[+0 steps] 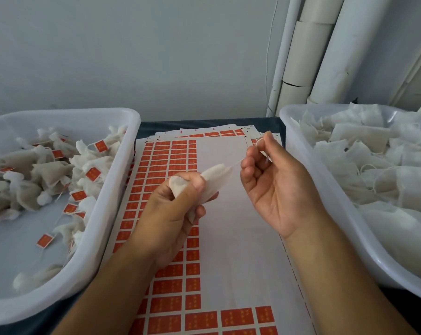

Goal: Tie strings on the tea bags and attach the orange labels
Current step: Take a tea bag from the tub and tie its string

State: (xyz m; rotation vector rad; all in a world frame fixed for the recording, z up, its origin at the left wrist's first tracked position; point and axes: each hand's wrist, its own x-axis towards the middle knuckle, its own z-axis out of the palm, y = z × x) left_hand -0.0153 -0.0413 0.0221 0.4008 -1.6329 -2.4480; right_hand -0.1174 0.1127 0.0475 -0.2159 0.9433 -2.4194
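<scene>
At frame centre, a tea bag (214, 180) is held in the closed grip of the left hand (173, 213). Its string (236, 163) is pinched by the right hand (274, 187), above the label sheet (229, 238). Tubs flank both sides.

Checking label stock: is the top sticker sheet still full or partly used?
Partly used. The top sticker sheet has a wide bare white patch down its middle and right, with orange labels remaining along the left and bottom.
</scene>
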